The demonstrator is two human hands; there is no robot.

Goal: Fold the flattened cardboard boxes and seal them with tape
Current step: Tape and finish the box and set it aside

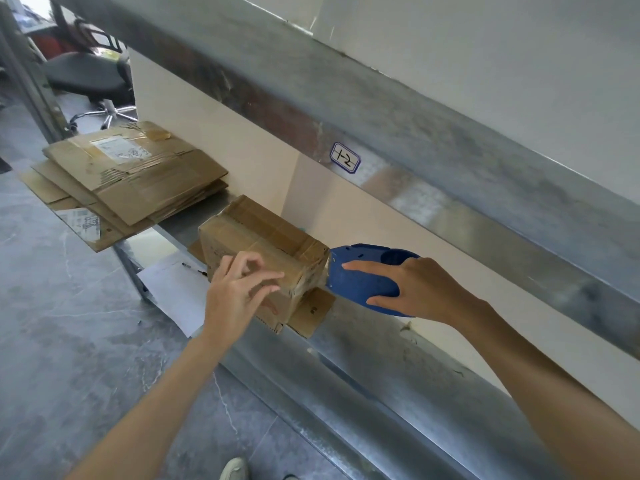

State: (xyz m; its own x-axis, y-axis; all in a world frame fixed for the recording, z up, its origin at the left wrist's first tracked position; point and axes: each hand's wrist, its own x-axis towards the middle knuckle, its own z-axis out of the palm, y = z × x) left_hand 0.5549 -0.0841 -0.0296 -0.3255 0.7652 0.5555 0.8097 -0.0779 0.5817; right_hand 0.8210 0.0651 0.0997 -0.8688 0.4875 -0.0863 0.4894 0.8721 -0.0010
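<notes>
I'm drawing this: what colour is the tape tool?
The tape dispenser is blue, clearest in the head view.

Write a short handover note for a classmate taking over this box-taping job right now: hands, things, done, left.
Left hand rests on the folded box, steadying it on the metal shelf.
Right hand grips the blue tape dispenser against the box's right end.
Done: this box is folded, tape runs along its top.
Left: finish this end; the stack of flattened boxes waits further left.
</notes>
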